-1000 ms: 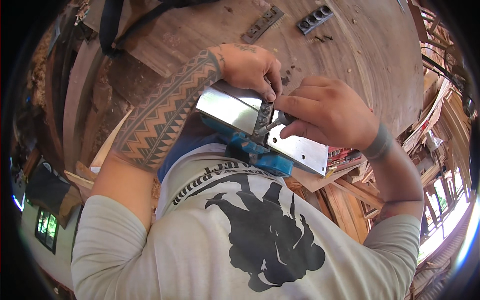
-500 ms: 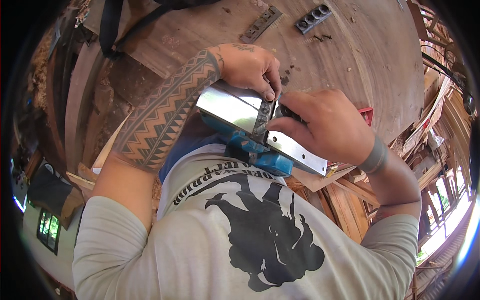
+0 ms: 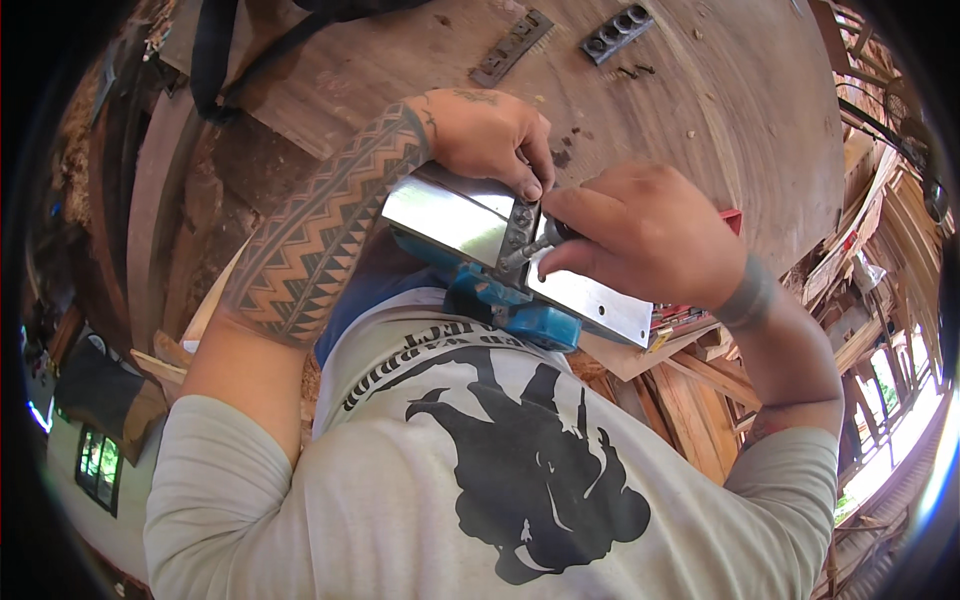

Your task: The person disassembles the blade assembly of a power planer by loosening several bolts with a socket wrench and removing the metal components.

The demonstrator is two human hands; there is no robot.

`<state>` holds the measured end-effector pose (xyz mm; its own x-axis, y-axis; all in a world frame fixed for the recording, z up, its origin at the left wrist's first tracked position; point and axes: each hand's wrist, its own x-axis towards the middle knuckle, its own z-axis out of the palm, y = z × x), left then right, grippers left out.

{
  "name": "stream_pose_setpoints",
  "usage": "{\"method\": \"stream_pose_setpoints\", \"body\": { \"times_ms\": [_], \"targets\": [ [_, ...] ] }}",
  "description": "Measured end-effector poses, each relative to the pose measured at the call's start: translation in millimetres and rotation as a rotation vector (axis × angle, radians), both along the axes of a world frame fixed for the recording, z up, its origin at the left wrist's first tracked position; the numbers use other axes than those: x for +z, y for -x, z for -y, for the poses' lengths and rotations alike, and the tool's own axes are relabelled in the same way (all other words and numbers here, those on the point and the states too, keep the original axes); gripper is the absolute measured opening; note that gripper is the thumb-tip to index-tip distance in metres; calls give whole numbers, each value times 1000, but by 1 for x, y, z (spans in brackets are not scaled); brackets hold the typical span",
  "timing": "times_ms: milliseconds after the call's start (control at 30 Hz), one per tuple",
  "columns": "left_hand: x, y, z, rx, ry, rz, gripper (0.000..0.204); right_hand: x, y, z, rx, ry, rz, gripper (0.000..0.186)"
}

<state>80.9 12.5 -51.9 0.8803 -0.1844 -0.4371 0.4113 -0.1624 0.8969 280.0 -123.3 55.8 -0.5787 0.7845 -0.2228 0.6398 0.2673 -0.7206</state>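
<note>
An electric hand planer with a blue body (image 3: 540,327) lies upside down on my lap, its shiny metal sole (image 3: 450,215) facing up. Across its middle runs a dark metal blade clamp bar (image 3: 521,222) with round bolt recesses. My left hand (image 3: 490,138) is bent over the far end of that bar, thumb and fingertips closed on it. In my right hand (image 3: 655,235), thumb and fingers grip a socket wrench (image 3: 530,250); its shiny shaft slants down to the bar's near end. The bolt under the wrench tip is hidden.
On the wooden slab (image 3: 740,120) beyond the planer lie a slotted metal strip (image 3: 512,48), a second clamp bar with round holes (image 3: 617,35) and small bolts (image 3: 636,71). A red object (image 3: 733,220) shows behind my right hand. Stacked wood strips (image 3: 690,420) lie at right.
The planer and both hands have shifted slightly left in view. My right hand has turned a little, showing more of the wrench shaft. Both grips are kept.
</note>
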Motion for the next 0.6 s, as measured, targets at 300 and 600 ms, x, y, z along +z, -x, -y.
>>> {"method": "stream_pose_setpoints", "body": {
  "times_ms": [300,600],
  "targets": [
    [-6,0,1,34,7,28,29,1,5,2,-65,10,-23,33],
    [-7,-1,1,17,34,22,29,3,-14,-8,90,-26,-89,36]
  ]
}}
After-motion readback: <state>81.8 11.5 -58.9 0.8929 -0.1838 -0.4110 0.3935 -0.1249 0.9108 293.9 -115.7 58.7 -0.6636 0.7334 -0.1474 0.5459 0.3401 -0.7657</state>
